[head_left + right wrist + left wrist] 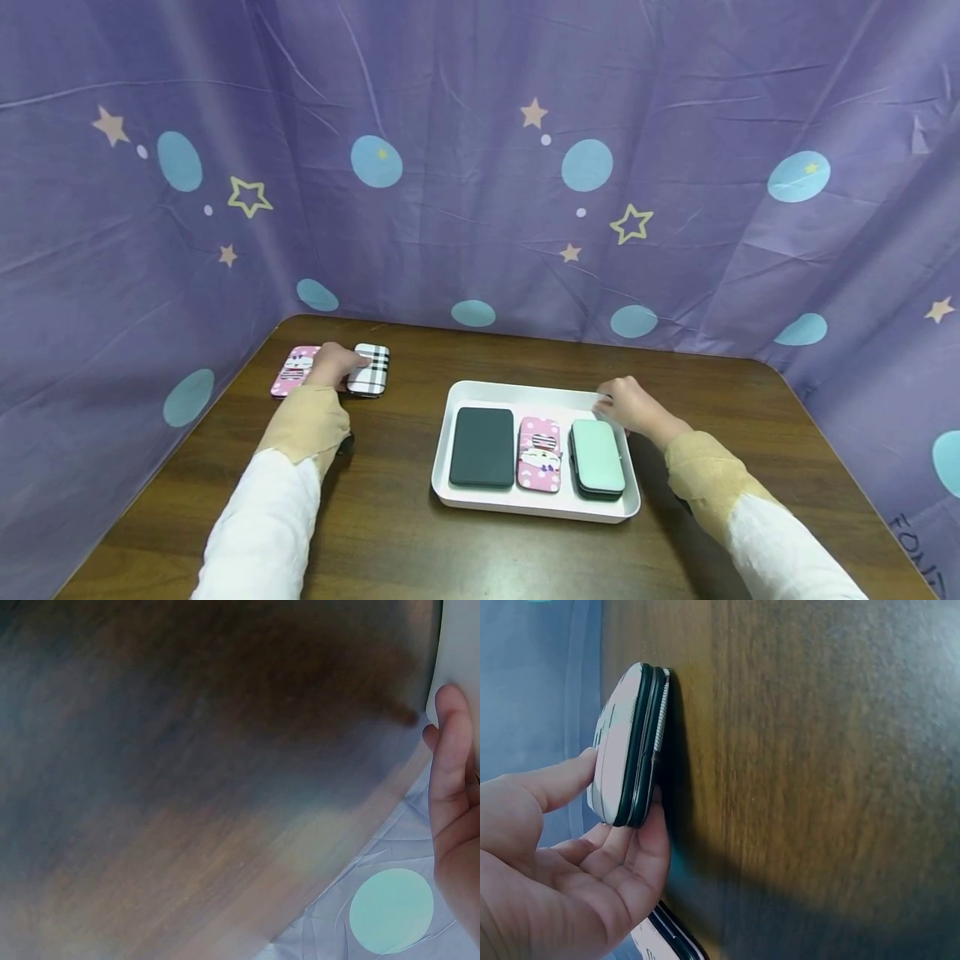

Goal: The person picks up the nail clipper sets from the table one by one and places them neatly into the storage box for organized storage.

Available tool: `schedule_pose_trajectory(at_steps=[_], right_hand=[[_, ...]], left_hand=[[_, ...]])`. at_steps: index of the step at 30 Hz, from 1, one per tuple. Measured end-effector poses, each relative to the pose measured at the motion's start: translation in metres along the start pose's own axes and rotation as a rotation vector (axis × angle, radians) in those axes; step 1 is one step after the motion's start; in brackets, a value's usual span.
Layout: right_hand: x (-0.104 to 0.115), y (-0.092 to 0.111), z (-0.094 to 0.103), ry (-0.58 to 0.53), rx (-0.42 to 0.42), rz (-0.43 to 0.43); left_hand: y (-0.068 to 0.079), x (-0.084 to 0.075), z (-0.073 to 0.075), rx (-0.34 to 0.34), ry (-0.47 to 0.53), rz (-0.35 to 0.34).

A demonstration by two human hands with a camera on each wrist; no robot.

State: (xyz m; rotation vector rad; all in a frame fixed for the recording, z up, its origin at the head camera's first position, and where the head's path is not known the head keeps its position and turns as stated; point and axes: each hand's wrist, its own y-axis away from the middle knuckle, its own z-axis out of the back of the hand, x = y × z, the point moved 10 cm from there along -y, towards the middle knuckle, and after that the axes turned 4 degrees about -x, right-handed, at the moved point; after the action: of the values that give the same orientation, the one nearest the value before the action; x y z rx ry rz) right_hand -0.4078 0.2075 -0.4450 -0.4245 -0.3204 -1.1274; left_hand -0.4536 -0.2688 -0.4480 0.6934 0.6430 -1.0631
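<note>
My left hand point(330, 364) pinches a small black-and-white plaid case point(369, 369) at the table's back left. In the left wrist view, the thumb lies on the top face of the case point(619, 754) and the fingers reach beneath; its black sides show a metal seam. Beside it lies a pink cartoon case point(294, 372), partly covered by that hand. My right hand point(637, 410) grips the back right corner of a white tray point(525, 505), its fingers point(452, 761) along the outer wall in the right wrist view.
Inside the tray, from left to right, lie a dark green flat case point(483, 447), a pink cartoon case point(539, 454) and a mint green case point(597, 455) on top of a darker layer. Purple curtains point(480, 217) hang behind the brown wooden table point(465, 558) and along its sides.
</note>
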Motion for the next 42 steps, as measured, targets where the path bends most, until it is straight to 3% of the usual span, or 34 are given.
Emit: schedule_pose_trajectory(at_steps=[7,15,24,34,42], right_hand=[[0.000,0.001,0.000,-0.002,0.005,0.005],[0.000,-0.001,0.000,-0.001,0.003,0.004],[-0.001,-0.002,-0.001,0.000,0.005,0.006],[-0.001,-0.001,-0.002,0.005,0.011,0.003],[0.000,0.000,-0.001,-0.008,0.013,0.001]], left_hand=[[-0.003,0.011,-0.007,0.080,0.184,0.072],[0.002,0.010,-0.007,0.079,0.311,0.056],[0.006,0.013,-0.008,0.088,0.378,0.083],[0.008,0.014,-0.013,0.110,0.380,0.134],[0.008,0.007,-0.021,0.172,0.420,0.145]])
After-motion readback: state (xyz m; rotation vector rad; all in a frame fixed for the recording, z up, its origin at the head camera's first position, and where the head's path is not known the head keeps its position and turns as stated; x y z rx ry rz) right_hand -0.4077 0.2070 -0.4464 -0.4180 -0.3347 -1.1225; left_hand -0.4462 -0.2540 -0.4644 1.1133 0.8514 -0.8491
